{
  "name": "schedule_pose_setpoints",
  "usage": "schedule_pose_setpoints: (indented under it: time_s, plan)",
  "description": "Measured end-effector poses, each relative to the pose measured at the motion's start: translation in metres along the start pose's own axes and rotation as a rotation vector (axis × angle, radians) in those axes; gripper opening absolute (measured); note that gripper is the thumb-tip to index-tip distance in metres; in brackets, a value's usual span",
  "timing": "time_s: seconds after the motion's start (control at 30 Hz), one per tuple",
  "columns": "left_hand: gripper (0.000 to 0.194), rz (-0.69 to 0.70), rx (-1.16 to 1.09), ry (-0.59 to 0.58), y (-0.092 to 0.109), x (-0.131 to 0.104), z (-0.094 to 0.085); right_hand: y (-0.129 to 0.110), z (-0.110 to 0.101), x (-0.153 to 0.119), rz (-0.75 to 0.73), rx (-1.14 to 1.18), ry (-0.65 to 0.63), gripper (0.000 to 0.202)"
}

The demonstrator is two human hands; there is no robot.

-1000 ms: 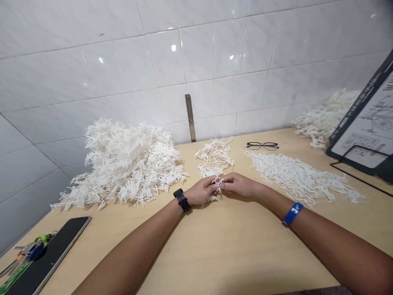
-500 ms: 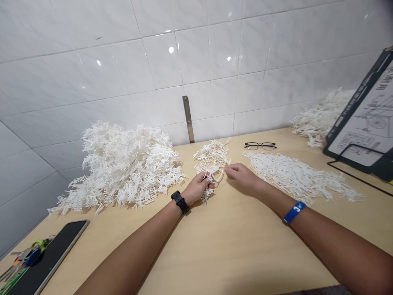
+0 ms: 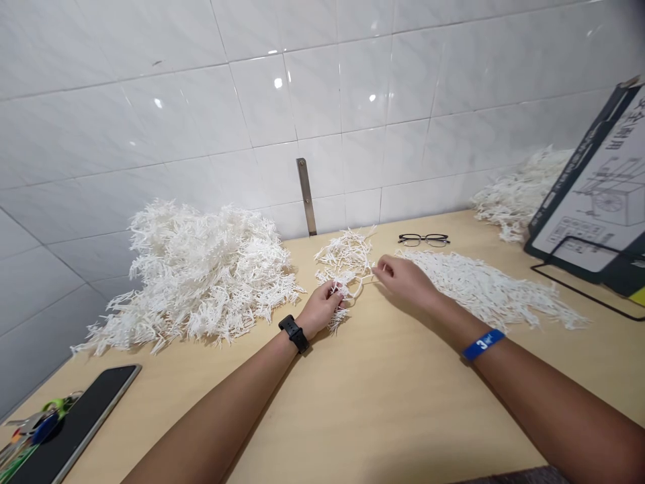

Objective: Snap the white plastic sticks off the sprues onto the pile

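Note:
My left hand [image 3: 321,309] is closed on a small bunch of white branching plastic pieces [image 3: 336,277], just above the table. Close by on the right, my right hand [image 3: 406,281] pinches the end of a thin white strand [image 3: 359,288] that loops out of the bunch. Behind the bunch lies a small loose cluster of the same white pieces [image 3: 345,249]. A tall heap of white branching pieces [image 3: 206,269] rises left of my hands. To the right, a flatter pile of white strands [image 3: 488,286] spreads beyond my right wrist.
Black-framed glasses [image 3: 423,240] lie near the wall. A phone [image 3: 75,423] and keys [image 3: 37,427] rest at the front left. At right stand a printed box [image 3: 594,195] and a black wire stand [image 3: 584,286], with another white heap [image 3: 519,191] behind. A metal strip [image 3: 306,198] is on the tiled wall.
My right hand has turned slightly and lifted a little, still pinching at the strand. My left hand keeps its hold on the bunch. The whole view has shifted slightly.

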State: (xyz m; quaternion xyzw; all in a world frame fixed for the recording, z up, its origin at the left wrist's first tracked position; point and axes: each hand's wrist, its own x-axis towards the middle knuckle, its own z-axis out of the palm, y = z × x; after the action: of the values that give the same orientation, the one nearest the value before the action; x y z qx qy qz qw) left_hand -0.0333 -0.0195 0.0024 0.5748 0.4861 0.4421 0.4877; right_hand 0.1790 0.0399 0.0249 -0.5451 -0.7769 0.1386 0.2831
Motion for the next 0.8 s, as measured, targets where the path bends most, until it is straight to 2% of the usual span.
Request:
schedule_pose_setpoints:
  time_s: [0.1, 0.2, 0.27, 0.47, 0.63, 0.8]
  plan:
    - [0.016, 0.054, 0.058, -0.016, -0.002, 0.002, 0.001, -0.017, 0.015, -0.011, -0.208, 0.234, -0.177, 0.039]
    - [0.013, 0.162, 0.184, -0.071, -0.003, 0.002, 0.002, -0.027, 0.027, -0.016, -0.305, 0.242, -0.280, 0.038]
    - [0.012, 0.197, 0.245, -0.090, -0.003, 0.002, 0.002, -0.027, 0.030, -0.017, -0.321, 0.227, -0.301, 0.038]
    - [0.019, 0.175, 0.262, -0.115, -0.005, 0.001, 0.002, -0.022, 0.030, -0.016, -0.384, 0.331, -0.351, 0.041]
    - [0.034, 0.199, 0.185, -0.189, 0.000, 0.000, 0.000, -0.024, 0.031, -0.016, -0.385, 0.464, -0.383, 0.040]
    - [0.042, 0.190, 0.039, -0.209, 0.005, -0.002, -0.003, -0.025, 0.035, -0.015, -0.385, 0.590, -0.377, 0.042]
